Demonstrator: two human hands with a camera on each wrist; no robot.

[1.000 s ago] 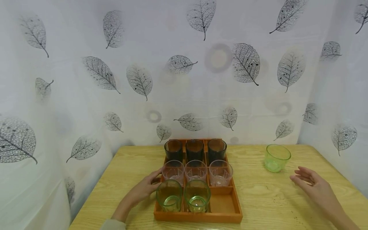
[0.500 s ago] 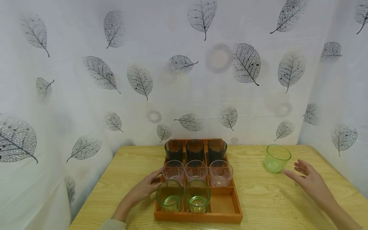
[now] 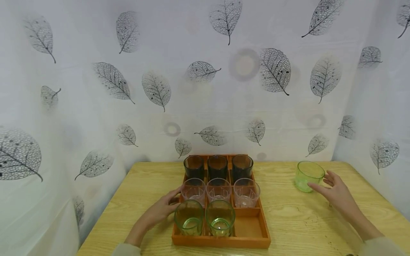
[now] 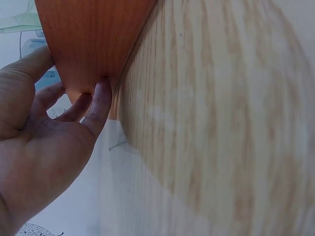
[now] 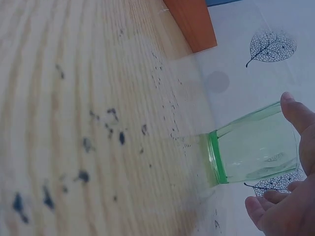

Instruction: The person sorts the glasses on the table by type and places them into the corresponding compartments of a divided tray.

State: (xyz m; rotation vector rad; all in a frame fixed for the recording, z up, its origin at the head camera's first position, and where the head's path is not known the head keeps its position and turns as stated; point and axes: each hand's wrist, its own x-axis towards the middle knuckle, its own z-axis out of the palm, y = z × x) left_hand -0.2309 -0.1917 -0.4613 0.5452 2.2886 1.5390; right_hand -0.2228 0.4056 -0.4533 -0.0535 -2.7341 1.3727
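A wooden divided tray stands mid-table with rows of glasses. My left hand rests on its left side; in the left wrist view the fingertips touch the tray's side wall and the thumb lies at its upper edge. At the right, a green glass stands upright on the table. Beside it, my right hand has its thumb and fingers spread. The right wrist view has the thumb near the rim of that green glass, the other fingers on its opposite side, with no clear grip.
Dark glasses fill the tray's back row, clear glasses its middle row. Two green glasses occupy the left and centre front compartments; the right front compartment shows its bare floor. A leaf-print curtain hangs behind the table.
My right hand has moved left and away from me, up to the green glass. My left hand, the tray and the glasses have stayed in place.
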